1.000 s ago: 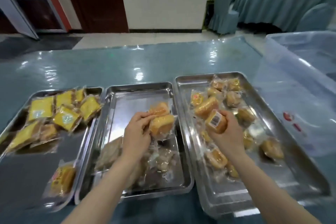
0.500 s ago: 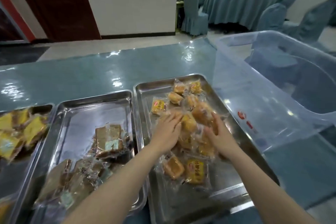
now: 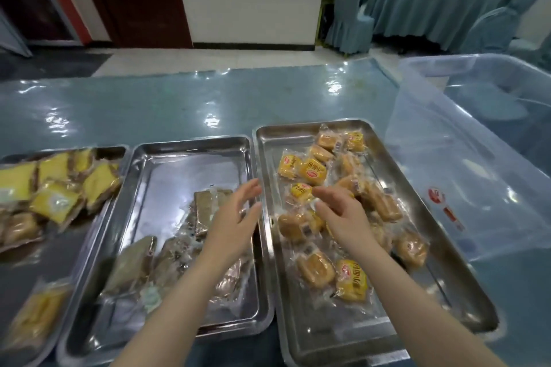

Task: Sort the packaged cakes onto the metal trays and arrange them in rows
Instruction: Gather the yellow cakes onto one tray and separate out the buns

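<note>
Both hands' grip now released, left hand (image 3: 235, 217) and right hand (image 3: 343, 214) off the packaged cakes (image 3: 301, 171).

Both forearms come in from the bottom and angle toward each other. Left hand (image 3: 235, 217) is open, fingers straight and a bit spread, holding nothing. Right hand (image 3: 340, 211) is palm down, fingers loosely out and pointing left, nothing gripped either.

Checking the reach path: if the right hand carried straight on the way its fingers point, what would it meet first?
Probably the yellow-labelled cake packet just off the right hand, in the right tray; depth unclear.
</note>
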A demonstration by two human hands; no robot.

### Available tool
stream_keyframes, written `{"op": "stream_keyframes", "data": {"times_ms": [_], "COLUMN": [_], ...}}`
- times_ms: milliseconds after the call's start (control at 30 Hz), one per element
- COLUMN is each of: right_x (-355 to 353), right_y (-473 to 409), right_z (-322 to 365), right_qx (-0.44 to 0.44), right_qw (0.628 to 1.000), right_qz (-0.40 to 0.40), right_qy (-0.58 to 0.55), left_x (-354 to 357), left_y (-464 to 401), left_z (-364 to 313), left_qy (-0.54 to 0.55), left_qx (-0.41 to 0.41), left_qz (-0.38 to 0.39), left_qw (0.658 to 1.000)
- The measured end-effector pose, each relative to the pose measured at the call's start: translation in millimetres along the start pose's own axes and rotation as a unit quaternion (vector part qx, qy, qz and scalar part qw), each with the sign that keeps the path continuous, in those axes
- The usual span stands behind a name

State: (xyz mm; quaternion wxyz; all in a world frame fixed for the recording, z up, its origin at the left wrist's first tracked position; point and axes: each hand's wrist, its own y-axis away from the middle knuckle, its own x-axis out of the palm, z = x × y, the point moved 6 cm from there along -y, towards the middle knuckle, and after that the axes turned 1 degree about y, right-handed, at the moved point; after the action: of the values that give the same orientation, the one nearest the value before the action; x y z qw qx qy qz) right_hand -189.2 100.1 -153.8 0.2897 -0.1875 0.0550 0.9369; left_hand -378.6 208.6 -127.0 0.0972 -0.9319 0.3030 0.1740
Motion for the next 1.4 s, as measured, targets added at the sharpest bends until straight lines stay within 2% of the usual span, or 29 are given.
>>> {"op": "stream_keyframes", "data": {"times_ms": [133, 267, 400, 533, 633, 733, 800, 1100, 1200, 1300, 1400], "right_x": [66, 144, 227, 306, 356, 392, 408, 470, 512, 559, 592], "right_y": [-8, -8, -4, 1, 5, 9, 11, 5, 0, -1, -8], "right_z": [31, 65, 100, 122, 128, 127, 127, 126, 136, 148, 146], "right_qx": [-0.024, -0.045, -0.062, -0.060, -0.047, -0.038, -0.036, -0.047, -0.086, -0.150, -0.118], "right_qw": [0.999, 0.995, 0.989, 0.984, 0.980, 0.976, 0.973, 0.961, 0.943, 0.907, 0.904], "right_qz": [0.047, 0.093, 0.130, 0.169, 0.194, 0.211, 0.223, 0.242, 0.264, 0.311, 0.332], "right_qy": [0.008, 0.002, -0.018, -0.007, 0.011, 0.028, 0.043, 0.125, 0.182, 0.241, 0.241], "left_x": [-90, -180, -261, -311, -316, -305, -300, -349, -370, -393, -416], "left_y": [26, 54, 92, 124, 138, 141, 139, 138, 148, 160, 174], "left_z": [35, 80, 136, 201, 241, 258, 258, 271, 280, 285, 285], "left_qy": [0.045, 0.035, 0.034, -0.005, -0.001, -0.077, -0.078, -0.086, -0.070, -0.049, -0.043], "left_qx": [-0.028, -0.070, -0.129, -0.229, -0.304, -0.298, -0.282, -0.290, -0.299, -0.302, -0.308], "left_qz": [-0.104, -0.188, -0.232, -0.220, -0.142, -0.039, -0.012, -0.084, -0.124, -0.170, -0.209], "left_qw": [0.993, 0.979, 0.963, 0.948, 0.942, 0.951, 0.956, 0.949, 0.944, 0.937, 0.927]}}
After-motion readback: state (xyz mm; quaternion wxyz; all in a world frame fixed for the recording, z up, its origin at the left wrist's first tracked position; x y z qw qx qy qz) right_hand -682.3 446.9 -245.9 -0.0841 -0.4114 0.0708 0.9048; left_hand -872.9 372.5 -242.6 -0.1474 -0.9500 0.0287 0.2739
